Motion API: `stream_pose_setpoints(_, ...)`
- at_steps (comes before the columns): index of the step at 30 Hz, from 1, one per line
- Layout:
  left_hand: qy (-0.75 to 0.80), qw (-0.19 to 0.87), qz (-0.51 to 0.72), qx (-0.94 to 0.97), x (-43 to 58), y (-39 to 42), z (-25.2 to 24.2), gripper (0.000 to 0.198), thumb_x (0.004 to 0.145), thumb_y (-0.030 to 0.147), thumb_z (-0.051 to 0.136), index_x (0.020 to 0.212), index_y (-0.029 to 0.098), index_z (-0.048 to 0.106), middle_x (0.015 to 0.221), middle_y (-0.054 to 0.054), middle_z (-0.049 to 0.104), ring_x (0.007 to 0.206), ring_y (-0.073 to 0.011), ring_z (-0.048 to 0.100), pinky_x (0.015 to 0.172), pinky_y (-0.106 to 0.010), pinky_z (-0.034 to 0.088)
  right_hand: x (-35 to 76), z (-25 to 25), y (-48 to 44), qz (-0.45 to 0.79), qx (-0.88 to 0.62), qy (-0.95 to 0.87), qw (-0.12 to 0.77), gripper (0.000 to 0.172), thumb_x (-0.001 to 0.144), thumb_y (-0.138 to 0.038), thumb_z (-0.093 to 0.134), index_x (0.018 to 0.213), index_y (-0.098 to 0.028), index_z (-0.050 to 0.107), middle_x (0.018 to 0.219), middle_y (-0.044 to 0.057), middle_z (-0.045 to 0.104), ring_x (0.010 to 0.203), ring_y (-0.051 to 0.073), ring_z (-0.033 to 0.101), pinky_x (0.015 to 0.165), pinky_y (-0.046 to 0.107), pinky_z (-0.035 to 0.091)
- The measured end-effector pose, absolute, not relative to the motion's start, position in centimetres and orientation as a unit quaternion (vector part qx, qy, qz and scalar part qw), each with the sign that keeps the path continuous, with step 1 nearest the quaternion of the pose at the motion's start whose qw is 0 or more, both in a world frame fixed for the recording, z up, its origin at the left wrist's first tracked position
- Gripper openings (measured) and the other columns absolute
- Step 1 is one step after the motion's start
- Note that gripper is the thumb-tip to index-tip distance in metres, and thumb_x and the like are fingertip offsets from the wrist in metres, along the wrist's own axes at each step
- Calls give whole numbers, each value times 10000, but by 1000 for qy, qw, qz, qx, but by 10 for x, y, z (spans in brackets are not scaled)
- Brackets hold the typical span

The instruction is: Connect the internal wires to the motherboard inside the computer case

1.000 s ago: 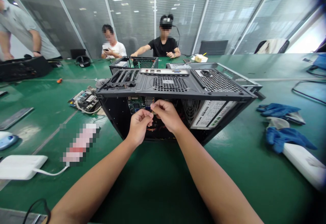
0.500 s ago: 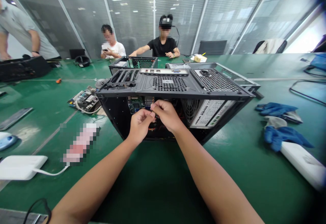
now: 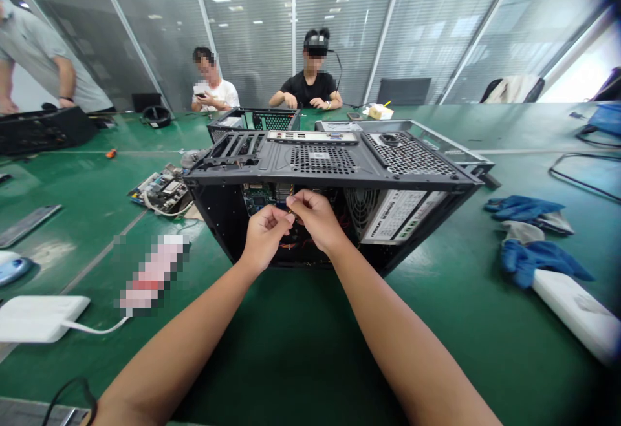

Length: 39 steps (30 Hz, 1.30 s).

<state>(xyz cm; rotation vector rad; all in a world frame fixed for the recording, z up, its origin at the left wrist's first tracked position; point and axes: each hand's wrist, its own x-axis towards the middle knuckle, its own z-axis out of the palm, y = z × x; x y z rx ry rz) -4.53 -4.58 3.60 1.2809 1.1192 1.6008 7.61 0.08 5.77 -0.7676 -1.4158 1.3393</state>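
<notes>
A black computer case (image 3: 320, 177) lies on the green table with its open side facing me. My left hand (image 3: 266, 232) and my right hand (image 3: 315, 216) are at this opening, fingertips almost touching. Both pinch a thin twisted yellow-and-dark cable (image 3: 291, 205), which runs up into the case. Behind my fingers a circuit board (image 3: 258, 198) shows on the left. To the right of my right hand are a fan grille (image 3: 365, 209) and a power supply with a white label (image 3: 395, 216). The cable's end is too small to make out.
On the left of the table (image 3: 310, 348) are a circuit board with cables (image 3: 162, 190), a white power bank (image 3: 41, 318) and a blurred-out phone. Blue gloves (image 3: 538, 261) and a white box (image 3: 577, 309) lie right. Three people and more cases are beyond.
My hands have barely moved, the left one slightly left and down. The person in black opposite has drawn an outstretched arm back in front of the body.
</notes>
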Motion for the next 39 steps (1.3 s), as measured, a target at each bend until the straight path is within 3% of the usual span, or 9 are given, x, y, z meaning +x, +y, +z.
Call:
stream_pose_setpoints(6, 480, 216, 615, 587, -48, -51, 39, 177, 744, 299, 766, 702, 175, 646, 590, 28, 586, 541, -92, 470, 565, -228, 369, 77, 62, 0, 507, -327, -621, 501, 293, 761, -458, 649, 701, -189, 550, 640, -37, 452, 621, 112, 398, 592, 261, 342)
stream_pose_setpoints(10, 496, 197, 605, 591, -48, -52, 38, 154, 790, 299, 719, 718, 176, 660, 624, 11, 621, 569, -108, 506, 600, -239, 385, 78, 63, -1, 515, -323, -622, 494, 315, 784, -470, 636, 685, -187, 539, 623, -45, 421, 594, 102, 363, 583, 261, 325)
stream_pose_setpoints(21, 346, 560, 639, 397, -35, -48, 36, 280, 720, 355, 787, 714, 169, 577, 612, 22, 587, 580, -89, 539, 618, -228, 448, 77, 56, 2, 612, -302, -571, 457, 419, 726, -595, 668, 723, -197, 539, 575, -55, 427, 505, 97, 400, 475, 246, 352)
stream_pose_setpoints(26, 300, 627, 640, 329, -34, -48, 35, 281, 681, 298, 820, 713, 169, 572, 603, 41, 547, 558, -67, 517, 573, -200, 434, 78, 58, 2, 644, -288, -549, 448, 427, 697, -592, 696, 721, -192, 547, 579, -54, 435, 521, 94, 408, 496, 239, 352)
stream_pose_setpoints(29, 342, 568, 640, 389, -37, -47, 34, 255, 726, 316, 789, 706, 165, 585, 598, 30, 569, 555, -72, 516, 563, -201, 419, 79, 60, 1, 611, -298, -567, 466, 397, 722, -556, 688, 696, -189, 538, 586, -55, 419, 544, 92, 380, 516, 238, 323)
stream_pose_setpoints(34, 445, 371, 631, 515, -45, -47, 35, 223, 760, 334, 759, 735, 162, 619, 619, 19, 598, 571, -89, 519, 587, -225, 422, 82, 63, 2, 488, -328, -654, 477, 322, 801, -464, 619, 664, -184, 537, 608, -44, 434, 596, 104, 379, 573, 259, 318)
stream_pose_setpoints(39, 487, 234, 609, 581, -46, -52, 38, 180, 786, 315, 728, 758, 166, 632, 658, 11, 614, 586, -99, 511, 587, -233, 408, 86, 70, 0, 451, -332, -686, 465, 266, 805, -393, 597, 653, -185, 528, 601, -44, 441, 589, 104, 384, 572, 264, 305)
